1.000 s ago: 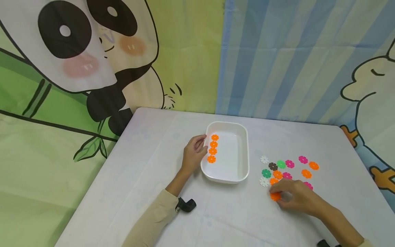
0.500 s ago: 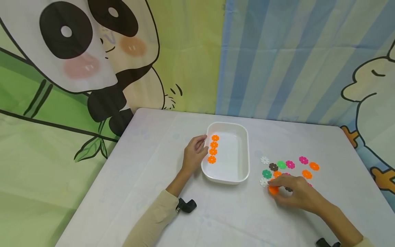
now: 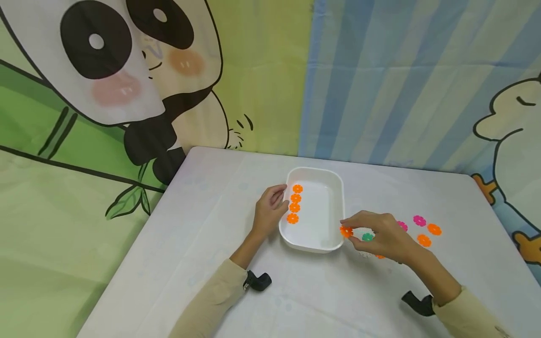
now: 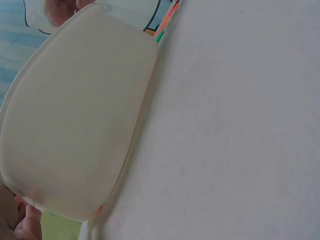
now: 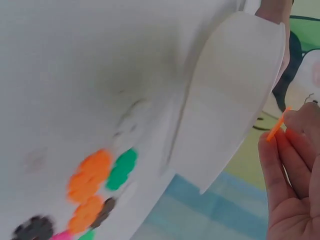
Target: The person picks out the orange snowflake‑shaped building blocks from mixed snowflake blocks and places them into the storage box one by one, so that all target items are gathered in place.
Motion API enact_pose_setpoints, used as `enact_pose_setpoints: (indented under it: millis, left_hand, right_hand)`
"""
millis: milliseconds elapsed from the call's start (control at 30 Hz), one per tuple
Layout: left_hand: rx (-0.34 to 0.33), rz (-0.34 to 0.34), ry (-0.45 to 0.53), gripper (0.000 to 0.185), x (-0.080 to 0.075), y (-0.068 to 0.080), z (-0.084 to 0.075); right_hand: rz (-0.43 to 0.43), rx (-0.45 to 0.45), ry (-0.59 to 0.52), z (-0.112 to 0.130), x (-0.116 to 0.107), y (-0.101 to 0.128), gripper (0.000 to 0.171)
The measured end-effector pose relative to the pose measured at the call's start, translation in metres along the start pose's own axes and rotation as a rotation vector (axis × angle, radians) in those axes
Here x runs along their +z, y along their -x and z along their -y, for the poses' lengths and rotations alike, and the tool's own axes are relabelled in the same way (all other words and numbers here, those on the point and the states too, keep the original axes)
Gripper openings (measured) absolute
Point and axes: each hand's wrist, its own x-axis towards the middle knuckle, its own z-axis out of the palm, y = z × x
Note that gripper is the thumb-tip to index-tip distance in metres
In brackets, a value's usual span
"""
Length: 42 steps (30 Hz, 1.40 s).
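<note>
Behind the white table (image 3: 329,300) hangs striped cloth (image 3: 380,94); a printed panda (image 3: 141,101) shows past the table's far-left corner, a bird (image 3: 520,150) past its far-right.

Indoor play corner by look of it, cartoon-printed fabric backdrop (image 3: 266,70) filling whole far side! Big panda (image 3: 192,124) peering in on left, green bamboo stalk (image 3: 25,112) behind, orange-footed white bird (image 3: 520,155) away on right, blue-striped panel (image 3: 380,84) between them. White-topped table (image 3: 236,188) right up close to backdrop, bright flower-shaped discs (image 3: 434,229) scattered on top, nursery feel all over. Home, kindergarten or studio? Cannot tell from these prints alone.
</note>
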Motion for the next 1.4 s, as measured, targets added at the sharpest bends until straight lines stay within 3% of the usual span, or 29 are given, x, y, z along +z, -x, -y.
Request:
enact_pose_setpoints:
  millis: [333,567,833,1100,1400]
  left_hand:
    - [0.006,-0.011,-0.051,0.041,0.001,0.000,0.000]
    - [0.002,-0.008,-0.060,0.046,0.000,-0.004,0.028]
    - [0.008,-0.006,-0.065,0.048,-0.001,-0.004,0.032]
    - [-0.008,-0.001,-0.061,0.049,0.000,-0.005,0.031]
    - [0.013,-0.002,-0.069,0.049,0.000,-0.005,0.031]
  right_hand:
    - [-0.012,-0.013,-0.069,0.010,0.034,-0.053,0.032]
    - [0.031,0.017,-0.122,0.015,0.064,-0.076,0.031]
    - [0.109,0.053,-0.078,0.016,0.092,-0.087,0.029]
    - [0.150,0.093,-0.013,0.014,0.105,-0.089,0.031]
    - [0.184,0.049,0.006,0.014,0.111,-0.094,0.019]
